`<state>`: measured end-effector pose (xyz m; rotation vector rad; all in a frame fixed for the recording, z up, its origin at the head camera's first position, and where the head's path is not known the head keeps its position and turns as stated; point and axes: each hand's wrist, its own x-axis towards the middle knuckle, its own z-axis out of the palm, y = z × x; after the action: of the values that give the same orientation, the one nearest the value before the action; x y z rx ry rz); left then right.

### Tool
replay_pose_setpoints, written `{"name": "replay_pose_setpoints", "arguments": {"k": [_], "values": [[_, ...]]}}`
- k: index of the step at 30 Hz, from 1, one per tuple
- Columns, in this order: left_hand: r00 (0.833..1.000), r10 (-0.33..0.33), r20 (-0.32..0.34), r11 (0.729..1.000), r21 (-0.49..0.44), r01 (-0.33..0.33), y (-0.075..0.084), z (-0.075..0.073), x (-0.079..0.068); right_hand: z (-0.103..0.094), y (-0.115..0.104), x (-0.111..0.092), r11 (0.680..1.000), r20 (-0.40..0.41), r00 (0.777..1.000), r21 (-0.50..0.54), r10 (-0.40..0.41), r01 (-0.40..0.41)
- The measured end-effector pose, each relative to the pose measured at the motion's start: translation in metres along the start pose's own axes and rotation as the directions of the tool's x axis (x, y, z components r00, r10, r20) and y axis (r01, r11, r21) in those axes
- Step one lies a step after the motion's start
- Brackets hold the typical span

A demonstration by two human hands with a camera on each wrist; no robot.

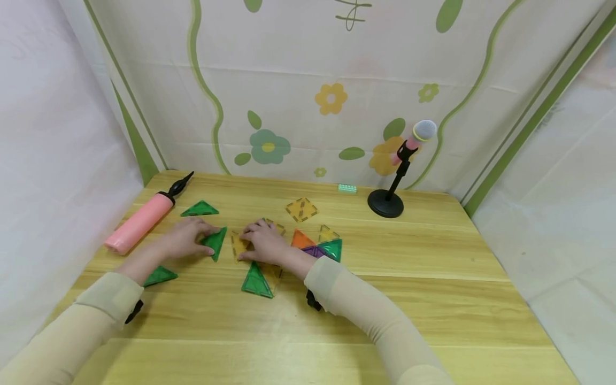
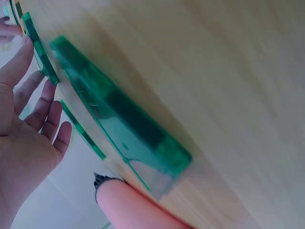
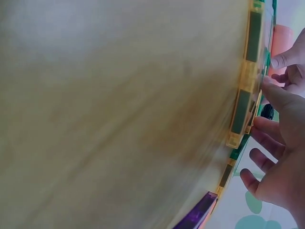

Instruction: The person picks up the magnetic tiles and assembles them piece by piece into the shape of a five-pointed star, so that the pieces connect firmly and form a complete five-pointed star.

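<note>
My left hand [image 1: 186, 239] pinches a green triangular magnetic tile [image 1: 217, 243] between thumb and fingers on the table's left half. To its right, my right hand [image 1: 264, 243] grips a yellow magnetic tile [image 1: 238, 246], its thumb and fingertips at the tile's edges; the hand covers part of it. In the right wrist view that yellow tile [image 3: 242, 105] lies at the fingertips. Just below the right hand, a green triangle tile [image 1: 257, 280] lies against a yellow one. More green triangles lie beside the left hand, one behind [image 1: 200, 208] and one near the wrist [image 1: 161, 275].
Right of the hands sit an orange tile [image 1: 301, 239], a purple tile [image 1: 315, 251] and a teal tile [image 1: 332, 248]. Yellow tiles [image 1: 301, 209] lie farther back. A pink hand pump [image 1: 140, 222] is at left, a toy microphone on a stand [image 1: 386, 203] at back right, with a mint block [image 1: 347, 188] nearby.
</note>
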<state>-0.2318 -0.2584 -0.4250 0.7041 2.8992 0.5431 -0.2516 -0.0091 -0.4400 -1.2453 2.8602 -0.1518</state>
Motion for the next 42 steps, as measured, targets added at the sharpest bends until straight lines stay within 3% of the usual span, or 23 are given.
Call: {"name": "replay_pose_setpoints", "arguments": {"k": [10,28,33,37,42], "values": [[0.999,0.008,-0.036,1.000,0.014,-0.008,0.019,0.008,0.007,-0.005,0.000,-0.004,0.999,0.008,0.999,0.024,0.047,-0.048],[0.999,0.009,-0.042,1.000,0.028,-0.008,0.026,0.016,0.018,-0.005,0.008,-0.010,0.997,-0.014,0.997,0.029,0.079,-0.078],[0.998,0.012,-0.067,1.000,0.008,-0.011,0.019,0.005,0.017,-0.007,0.008,-0.012,0.998,0.009,0.998,0.019,0.068,-0.068],[0.995,-0.031,-0.096,0.999,0.037,0.034,0.006,-0.009,0.016,-0.007,0.008,-0.014,0.998,0.024,0.998,0.020,0.056,-0.057],[0.991,-0.113,-0.076,0.991,0.058,0.117,-0.013,-0.021,0.015,-0.006,0.009,-0.015,0.999,0.025,0.999,0.018,0.045,-0.045]]}}
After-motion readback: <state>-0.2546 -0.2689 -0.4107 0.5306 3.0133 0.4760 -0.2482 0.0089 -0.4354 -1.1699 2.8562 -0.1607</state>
